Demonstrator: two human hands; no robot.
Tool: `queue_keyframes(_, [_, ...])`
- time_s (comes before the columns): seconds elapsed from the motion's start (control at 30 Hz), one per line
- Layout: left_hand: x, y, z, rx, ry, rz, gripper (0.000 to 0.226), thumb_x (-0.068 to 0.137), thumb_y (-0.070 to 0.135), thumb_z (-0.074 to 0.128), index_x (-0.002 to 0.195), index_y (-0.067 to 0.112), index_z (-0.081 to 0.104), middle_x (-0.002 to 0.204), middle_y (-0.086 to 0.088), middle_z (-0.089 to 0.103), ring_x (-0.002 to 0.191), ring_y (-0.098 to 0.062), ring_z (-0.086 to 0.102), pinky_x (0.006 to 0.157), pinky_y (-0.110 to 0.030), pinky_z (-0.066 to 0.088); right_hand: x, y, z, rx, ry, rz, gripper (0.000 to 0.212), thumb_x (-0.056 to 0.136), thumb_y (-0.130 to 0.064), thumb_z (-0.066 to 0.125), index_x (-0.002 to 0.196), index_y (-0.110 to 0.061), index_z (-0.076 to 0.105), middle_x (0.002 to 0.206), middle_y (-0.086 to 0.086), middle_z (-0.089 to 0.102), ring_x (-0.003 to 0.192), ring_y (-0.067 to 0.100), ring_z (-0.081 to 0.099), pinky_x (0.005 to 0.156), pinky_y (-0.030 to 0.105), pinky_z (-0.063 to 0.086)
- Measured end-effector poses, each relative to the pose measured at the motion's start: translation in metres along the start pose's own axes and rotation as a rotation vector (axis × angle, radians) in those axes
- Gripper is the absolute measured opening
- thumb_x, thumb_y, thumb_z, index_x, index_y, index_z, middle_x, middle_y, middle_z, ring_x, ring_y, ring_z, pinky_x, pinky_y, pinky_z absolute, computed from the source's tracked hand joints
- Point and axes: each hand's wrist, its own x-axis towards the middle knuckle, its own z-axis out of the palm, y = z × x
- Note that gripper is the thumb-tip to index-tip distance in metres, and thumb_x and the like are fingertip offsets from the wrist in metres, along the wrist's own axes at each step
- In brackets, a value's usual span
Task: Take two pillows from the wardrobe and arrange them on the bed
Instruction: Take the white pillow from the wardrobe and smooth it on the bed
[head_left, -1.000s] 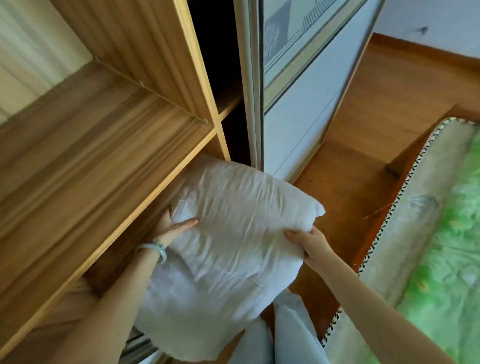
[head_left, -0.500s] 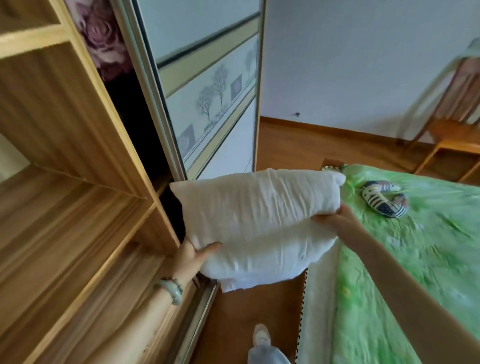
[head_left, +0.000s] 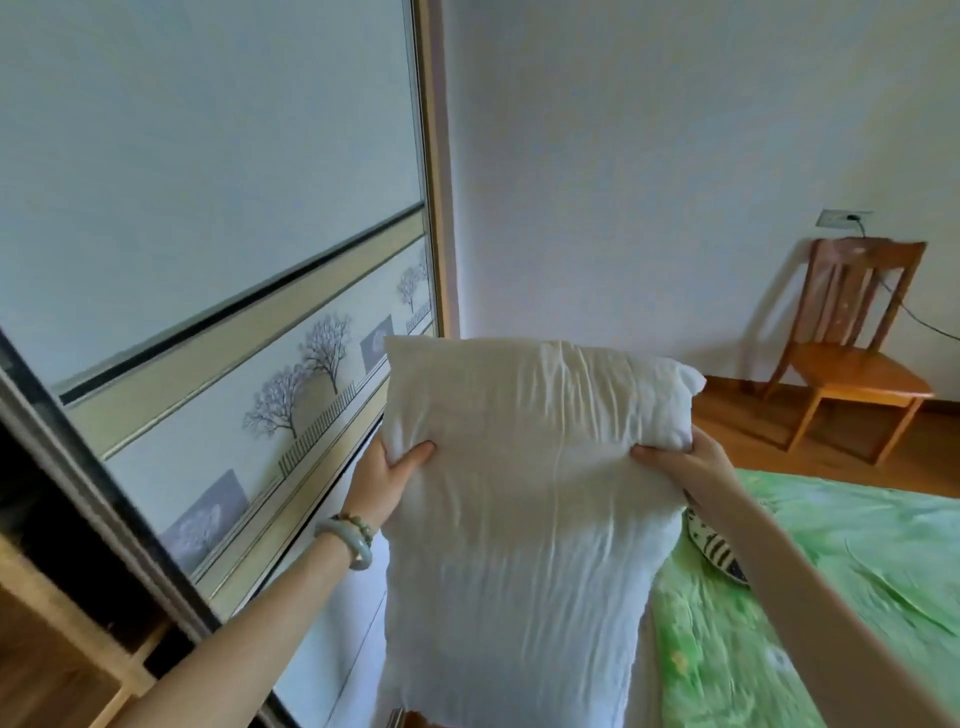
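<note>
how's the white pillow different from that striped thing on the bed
The white pillow is plain, large and held up in the air by the left hand and right hand. The striped cushion is dark-and-white patterned, smaller, lies on the green bed and is partly hidden. Both look soft.

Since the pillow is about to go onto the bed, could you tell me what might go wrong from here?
1. The white pillow is pinched only at its upper sides by the left hand and right hand, so it could slip or sag.
2. It blocks the view of the striped cushion on the green bed, so it may land on that.
3. It hangs close to the wardrobe door and could brush it.
</note>
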Motion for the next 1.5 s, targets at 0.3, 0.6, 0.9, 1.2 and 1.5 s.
queue_keyframes(0.3, [0.126, 0.028, 0.069, -0.081, 0.008, 0.102, 0.061, 0.07, 0.051, 0.074, 0.121, 0.022, 0.06, 0.109, 0.01, 0.069, 0.1, -0.005, 0.065, 0.087, -0.026, 0.049, 0.114, -0.032, -0.026, 0.048, 0.015, -0.044, 0.051, 0.046, -0.038, 0.095, 0.091, -0.031, 0.073, 0.098, 0.003, 0.075, 0.09, 0.024, 0.073, 0.075, 0.04, 0.059])
queue_keyframes(0.6, [0.289, 0.02, 0.158, -0.169, -0.056, 0.2, 0.042, 0.083, 0.038, 0.072, 0.121, 0.031, 0.057, 0.11, 0.021, 0.065, 0.099, 0.011, 0.06, 0.086, -0.018, 0.045, 0.247, -0.034, -0.039, 0.05, 0.187, -0.087, 0.069, 0.038, -0.039, 0.094, 0.1, -0.019, 0.07, 0.096, 0.002, 0.076, 0.087, 0.022, 0.073, 0.073, 0.04, 0.059])
queue_keyframes(0.9, [0.466, 0.034, 0.242, -0.199, -0.221, 0.227, 0.054, 0.081, 0.053, 0.068, 0.128, 0.031, 0.053, 0.115, 0.016, 0.064, 0.107, -0.004, 0.061, 0.092, -0.027, 0.048, 0.394, -0.046, -0.047, 0.056, 0.359, -0.084, 0.051, 0.051, -0.03, 0.092, 0.095, -0.029, 0.067, 0.085, -0.012, 0.074, 0.075, 0.007, 0.072, 0.058, 0.025, 0.057])
queue_keyframes(1.2, [0.606, 0.024, 0.337, -0.215, -0.272, 0.2, 0.036, 0.077, 0.059, 0.068, 0.108, 0.047, 0.054, 0.104, 0.024, 0.064, 0.093, 0.012, 0.061, 0.08, -0.015, 0.046, 0.526, -0.045, -0.069, -0.001, 0.462, -0.083, 0.045, 0.056, -0.029, 0.09, 0.094, -0.031, 0.067, 0.091, -0.009, 0.074, 0.08, 0.011, 0.071, 0.063, 0.027, 0.058])
queue_keyframes(1.5, [0.763, 0.046, 0.486, -0.225, -0.391, 0.253, 0.051, 0.085, 0.051, 0.064, 0.129, 0.028, 0.051, 0.117, 0.013, 0.061, 0.102, -0.004, 0.058, 0.085, -0.019, 0.043, 0.68, -0.05, -0.144, -0.041, 0.526, -0.066, 0.056, 0.049, -0.042, 0.091, 0.098, -0.031, 0.066, 0.09, -0.013, 0.074, 0.082, 0.008, 0.072, 0.064, 0.031, 0.059])
